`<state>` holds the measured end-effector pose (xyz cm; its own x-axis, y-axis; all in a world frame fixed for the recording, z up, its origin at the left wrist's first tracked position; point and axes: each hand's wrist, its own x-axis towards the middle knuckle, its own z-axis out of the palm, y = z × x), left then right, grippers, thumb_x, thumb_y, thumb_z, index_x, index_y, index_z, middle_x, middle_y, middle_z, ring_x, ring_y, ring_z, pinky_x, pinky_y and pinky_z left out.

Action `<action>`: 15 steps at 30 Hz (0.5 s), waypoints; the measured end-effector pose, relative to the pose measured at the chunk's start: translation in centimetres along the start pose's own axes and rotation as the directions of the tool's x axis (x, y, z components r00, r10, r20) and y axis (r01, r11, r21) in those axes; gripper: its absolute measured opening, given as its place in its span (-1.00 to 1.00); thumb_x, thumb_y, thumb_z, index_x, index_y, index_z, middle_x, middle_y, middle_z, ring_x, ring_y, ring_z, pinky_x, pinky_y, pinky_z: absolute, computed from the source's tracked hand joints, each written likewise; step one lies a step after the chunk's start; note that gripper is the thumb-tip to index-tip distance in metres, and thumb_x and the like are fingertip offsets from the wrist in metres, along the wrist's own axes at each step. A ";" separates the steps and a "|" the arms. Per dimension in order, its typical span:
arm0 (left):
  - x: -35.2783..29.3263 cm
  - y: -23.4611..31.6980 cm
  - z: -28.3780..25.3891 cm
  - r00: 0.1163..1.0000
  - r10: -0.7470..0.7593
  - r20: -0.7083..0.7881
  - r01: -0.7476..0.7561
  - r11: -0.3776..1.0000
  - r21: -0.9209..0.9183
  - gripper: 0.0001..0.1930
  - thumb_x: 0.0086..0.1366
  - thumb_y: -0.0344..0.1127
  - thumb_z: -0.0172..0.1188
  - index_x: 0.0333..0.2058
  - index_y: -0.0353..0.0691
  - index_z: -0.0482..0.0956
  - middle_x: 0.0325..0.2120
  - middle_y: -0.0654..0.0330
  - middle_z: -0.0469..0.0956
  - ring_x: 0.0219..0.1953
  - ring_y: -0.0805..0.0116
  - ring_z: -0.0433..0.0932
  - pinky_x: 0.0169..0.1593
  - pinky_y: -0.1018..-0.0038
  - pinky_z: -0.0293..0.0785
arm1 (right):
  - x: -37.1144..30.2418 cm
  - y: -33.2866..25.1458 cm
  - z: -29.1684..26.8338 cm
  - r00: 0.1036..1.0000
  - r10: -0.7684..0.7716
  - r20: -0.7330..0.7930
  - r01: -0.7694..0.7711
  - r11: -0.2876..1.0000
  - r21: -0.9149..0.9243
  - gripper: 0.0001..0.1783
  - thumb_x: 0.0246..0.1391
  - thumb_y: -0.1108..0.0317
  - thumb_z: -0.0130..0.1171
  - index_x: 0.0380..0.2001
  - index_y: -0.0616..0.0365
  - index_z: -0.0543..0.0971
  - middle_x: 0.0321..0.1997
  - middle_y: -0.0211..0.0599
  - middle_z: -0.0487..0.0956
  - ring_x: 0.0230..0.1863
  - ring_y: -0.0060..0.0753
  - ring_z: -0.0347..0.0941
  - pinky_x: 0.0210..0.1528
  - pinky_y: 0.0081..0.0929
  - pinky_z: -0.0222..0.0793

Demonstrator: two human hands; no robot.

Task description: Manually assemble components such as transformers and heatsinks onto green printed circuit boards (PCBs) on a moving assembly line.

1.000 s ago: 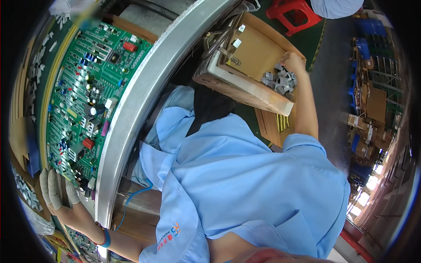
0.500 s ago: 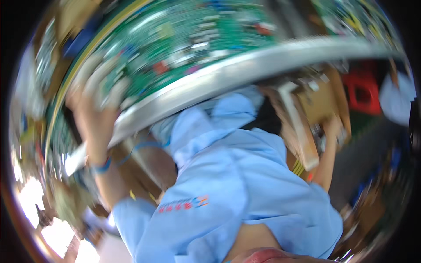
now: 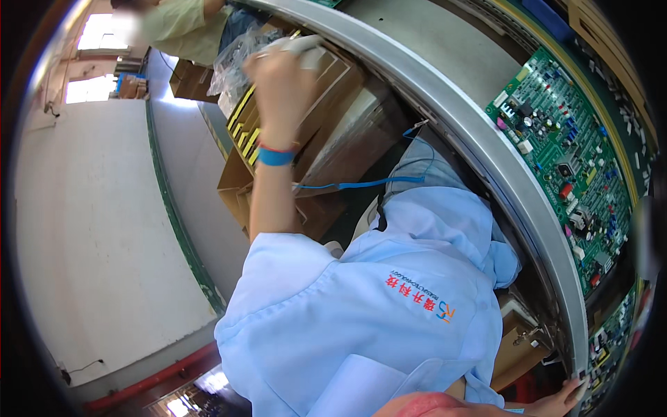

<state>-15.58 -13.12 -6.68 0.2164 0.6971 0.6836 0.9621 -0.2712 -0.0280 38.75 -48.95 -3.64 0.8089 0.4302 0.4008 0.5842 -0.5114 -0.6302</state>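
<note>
My left hand (image 3: pixel 281 83), with white coverings on its fingers and a blue wrist strap (image 3: pixel 276 156), is raised over a cardboard carton (image 3: pixel 333 90). Its fingers stretch toward the metal rail, and I see nothing held in them. Close beside it are a clear plastic bag (image 3: pixel 236 66) and a row of yellow-edged dividers (image 3: pixel 244 125). At the lower right, my right hand (image 3: pixel 559 402) is at the metal rail (image 3: pixel 514 146); most of its fingers are hidden. A green circuit board (image 3: pixel 563 167) full of components lies beyond the rail.
A blue cord (image 3: pixel 379 182) runs from the wrist strap to a clip (image 3: pixel 419 125) by the rail. Another circuit board (image 3: pixel 611 340) lies at the far right. A person (image 3: pixel 180 28) is at the upper left, and a white panel (image 3: pixel 90 229) stands at the left.
The view has swung to the left. My left hand has moved off the circuit board to above the carton; my right hand has gone from beside a cardboard box to the rail.
</note>
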 end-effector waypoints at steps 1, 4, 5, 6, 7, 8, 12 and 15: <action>-1.4 -3.5 -0.8 0.988 -0.111 0.107 0.096 0.986 0.140 -0.89 0.09 -0.27 0.25 -0.38 -0.04 0.68 -0.42 0.19 0.64 -0.30 0.23 0.58 0.00 0.23 0.19 | 0.9 0.6 -0.1 1.000 -0.011 0.000 0.011 1.000 -0.001 -0.69 0.08 0.35 0.23 -0.18 0.37 0.55 -0.37 -0.14 0.55 -0.42 -0.33 0.43 -0.38 -0.38 0.41; -7.7 -11.6 -4.7 0.769 -0.441 0.463 0.321 0.892 0.317 -0.90 0.07 -0.30 0.27 -0.40 -0.11 0.68 -0.41 0.12 0.64 -0.28 0.21 0.61 -0.05 0.25 0.31 | 4.6 2.3 1.5 0.990 -0.030 0.139 0.001 0.979 0.202 -0.63 0.17 0.35 0.17 0.03 0.23 0.54 -0.09 -0.16 0.59 -0.12 -0.37 0.50 0.00 -0.51 0.37; -9.2 -12.5 -4.9 0.768 -0.443 0.462 0.327 0.892 0.313 -0.90 0.07 -0.30 0.27 -0.40 -0.11 0.68 -0.41 0.12 0.64 -0.28 0.21 0.61 -0.05 0.25 0.31 | 5.6 2.6 2.1 0.982 -0.022 0.187 -0.008 0.987 0.160 -0.59 0.21 0.44 0.10 0.12 0.23 0.46 -0.03 -0.16 0.54 -0.06 -0.37 0.47 0.04 -0.52 0.34; -10.9 -13.2 -4.8 0.642 -0.446 0.624 0.443 0.880 0.173 -0.87 0.06 -0.31 0.29 -0.39 -0.14 0.68 -0.41 0.09 0.64 -0.27 0.17 0.61 -0.08 0.28 0.37 | 6.3 2.5 2.9 0.947 -0.115 0.301 0.014 0.948 0.317 -0.59 0.22 0.51 0.03 0.15 0.29 0.42 0.04 -0.15 0.51 0.03 -0.37 0.44 0.09 -0.50 0.31; -11.4 -13.1 -4.5 0.500 -0.387 0.775 0.546 0.835 0.065 -0.84 0.04 -0.31 0.30 -0.37 -0.18 0.67 -0.40 0.07 0.64 -0.26 0.13 0.61 -0.11 0.30 0.43 | 5.2 0.3 4.9 0.943 -0.146 0.301 0.031 0.934 0.356 -0.60 0.20 0.46 0.04 0.10 0.36 0.44 0.09 -0.07 0.50 0.07 -0.25 0.43 0.07 -0.43 0.35; -12.2 -12.1 -4.0 0.529 -0.352 0.772 0.481 0.874 0.068 -0.78 0.01 -0.35 0.32 -0.31 -0.22 0.66 -0.37 0.03 0.63 -0.25 0.07 0.61 -0.15 0.36 0.50 | 5.5 -0.5 5.5 0.913 -0.206 0.352 0.058 0.920 0.388 -0.54 0.19 0.54 -0.03 0.17 0.40 0.34 0.17 -0.02 0.41 0.14 -0.18 0.37 0.13 -0.38 0.31; -13.6 -10.4 -2.9 0.711 -0.305 0.633 0.234 0.952 0.196 -0.81 0.14 -0.34 0.13 -0.27 -0.13 0.64 -0.31 0.01 0.59 -0.20 0.00 0.56 -0.15 0.22 0.47 | 5.5 -5.3 9.5 0.853 -0.315 0.416 0.055 0.847 0.529 -0.52 0.00 0.68 0.06 0.07 0.40 0.43 0.12 -0.04 0.46 0.12 -0.21 0.40 0.22 -0.35 0.24; -11.7 -6.3 -4.4 0.696 -0.361 0.621 0.194 0.927 0.321 -0.76 0.15 -0.22 0.18 -0.20 -0.07 0.64 -0.22 0.03 0.59 -0.17 -0.05 0.56 -0.11 0.21 0.47 | 4.8 -10.8 11.7 0.783 -0.361 0.506 0.013 0.823 0.568 -0.55 -0.03 0.66 0.15 0.01 0.33 0.49 0.02 -0.19 0.51 -0.01 -0.40 0.45 0.07 -0.51 0.32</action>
<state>-24.88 -22.48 -11.28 -0.0935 0.9951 0.0330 0.9871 0.0969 -0.1278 35.57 -32.65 -2.67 0.3895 0.8979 0.2050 0.4534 0.0068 -0.8913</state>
